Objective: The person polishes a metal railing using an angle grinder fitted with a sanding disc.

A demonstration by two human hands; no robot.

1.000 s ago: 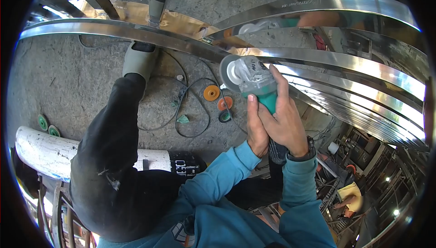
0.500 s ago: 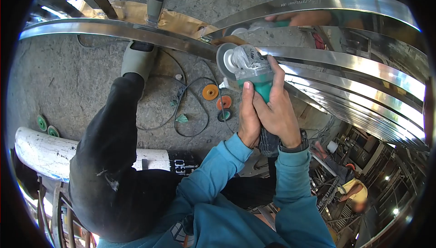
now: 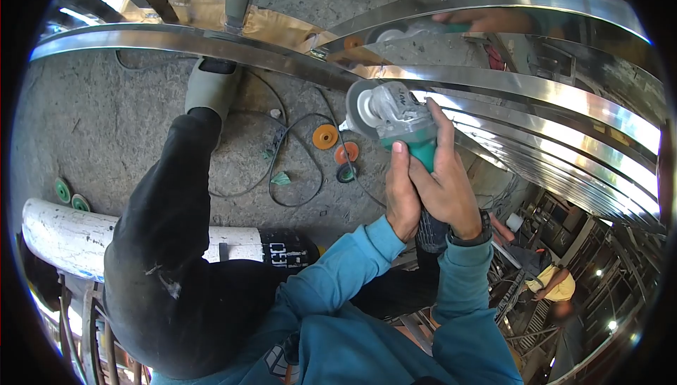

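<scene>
Both of my hands are wrapped round a green and grey angle grinder (image 3: 416, 138). My left hand (image 3: 403, 191) grips its body from the left, thumb pointing up. My right hand (image 3: 448, 187) closes on the right side, with its index finger stretched along the grinder's head and a dark watch on the wrist. The grinder's grey disc (image 3: 363, 108) faces left, just below the curved shiny metal band (image 3: 282, 60). Long parallel polished metal strips (image 3: 550, 92) run off to the right of the tool.
On the concrete floor lie orange discs (image 3: 325, 136), green discs (image 3: 63, 190) and a looping dark cable (image 3: 321, 187). A white cylinder (image 3: 70, 237) lies at left, beyond my leg. A person in yellow (image 3: 557, 286) is at lower right.
Both my hands and the grinder have shifted right and slightly down, so the disc sits further from the curved band. The grip looks the same.
</scene>
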